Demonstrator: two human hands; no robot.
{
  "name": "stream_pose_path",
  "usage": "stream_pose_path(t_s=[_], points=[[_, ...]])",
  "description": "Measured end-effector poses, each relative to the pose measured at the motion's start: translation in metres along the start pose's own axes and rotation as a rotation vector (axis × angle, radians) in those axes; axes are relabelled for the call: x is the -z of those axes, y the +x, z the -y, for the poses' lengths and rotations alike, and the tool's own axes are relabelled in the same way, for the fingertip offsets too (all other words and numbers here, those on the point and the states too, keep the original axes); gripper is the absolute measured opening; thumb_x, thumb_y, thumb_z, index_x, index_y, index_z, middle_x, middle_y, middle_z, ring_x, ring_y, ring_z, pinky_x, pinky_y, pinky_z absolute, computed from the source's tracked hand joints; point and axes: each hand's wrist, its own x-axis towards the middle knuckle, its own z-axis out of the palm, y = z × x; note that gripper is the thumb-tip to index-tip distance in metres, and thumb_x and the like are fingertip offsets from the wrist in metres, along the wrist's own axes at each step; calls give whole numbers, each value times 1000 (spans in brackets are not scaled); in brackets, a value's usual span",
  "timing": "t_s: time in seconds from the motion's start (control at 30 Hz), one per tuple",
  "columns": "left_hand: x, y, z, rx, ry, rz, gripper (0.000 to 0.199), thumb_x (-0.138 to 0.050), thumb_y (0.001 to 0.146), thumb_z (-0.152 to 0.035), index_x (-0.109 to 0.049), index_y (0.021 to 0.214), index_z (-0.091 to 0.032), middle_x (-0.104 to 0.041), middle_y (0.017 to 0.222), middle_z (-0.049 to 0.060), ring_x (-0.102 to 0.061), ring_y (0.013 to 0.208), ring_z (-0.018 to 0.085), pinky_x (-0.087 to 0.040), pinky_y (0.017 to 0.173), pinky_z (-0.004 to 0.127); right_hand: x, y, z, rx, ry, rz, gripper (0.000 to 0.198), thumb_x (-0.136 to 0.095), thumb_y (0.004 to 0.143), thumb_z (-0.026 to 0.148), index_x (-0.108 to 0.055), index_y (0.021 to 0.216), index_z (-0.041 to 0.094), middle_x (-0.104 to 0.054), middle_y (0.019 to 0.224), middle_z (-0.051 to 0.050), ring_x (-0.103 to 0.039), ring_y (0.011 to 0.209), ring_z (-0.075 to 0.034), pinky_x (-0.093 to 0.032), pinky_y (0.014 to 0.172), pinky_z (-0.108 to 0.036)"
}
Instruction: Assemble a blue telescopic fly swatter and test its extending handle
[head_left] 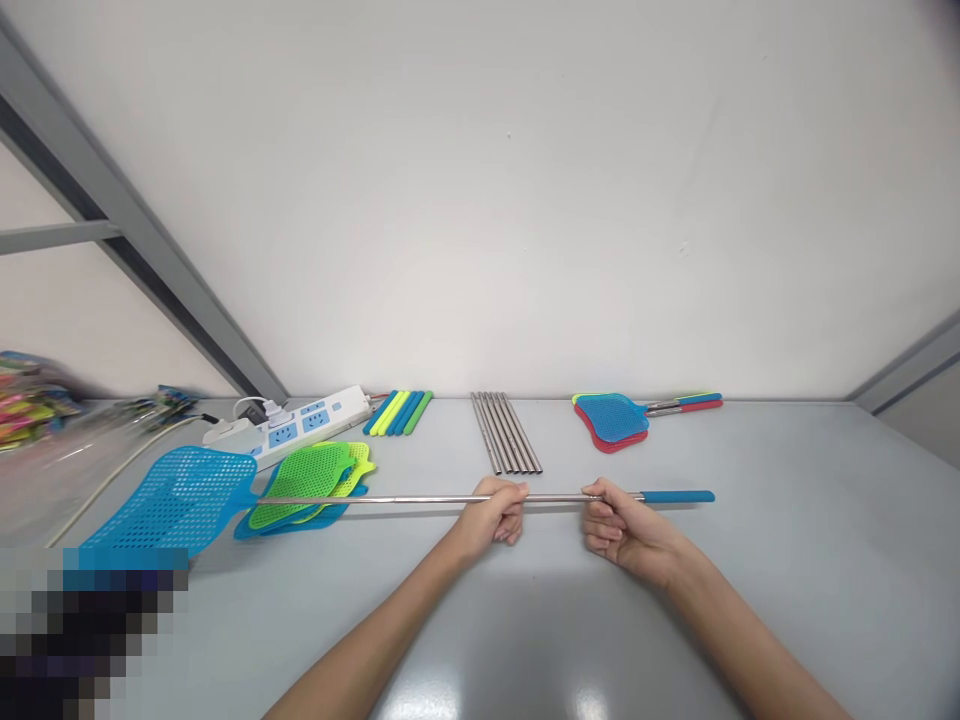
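Observation:
A blue fly swatter [193, 497] with a long, extended metal rod lies level across my view, held just above the table. My left hand [495, 512] is closed around the middle of the rod. Further right, my right hand [619, 525] pinches the rod close to its blue handle grip [679, 497]. The mesh head is at the far left, partly over the loose swatter heads [300, 485] in green, yellow and blue. Beyond my hands lies a row of several metal rods [506, 430], and left of them several coloured handle grips [397, 412].
Swatters with handles [611, 418], blue, red and yellow, are stacked at the back right. A white power strip [311, 425] with plugs and a cable lies at the back left. Plastic bags [45, 420] of colourful items sit at the left edge. A wall [525, 200] closes off the back.

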Motion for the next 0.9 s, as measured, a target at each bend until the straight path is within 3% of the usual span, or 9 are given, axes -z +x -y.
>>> stream_pose_path(t_s=[0.9], points=[[8, -1, -6, 10, -37, -9, 44, -43, 75, -31, -23, 38, -19, -25, 29, -7, -28, 29, 6, -31, 38, 23, 7, -3, 9, 10, -59, -27, 34, -53, 68, 22, -31, 42, 17, -15, 38, 10, -16, 34, -3, -24, 37, -19]])
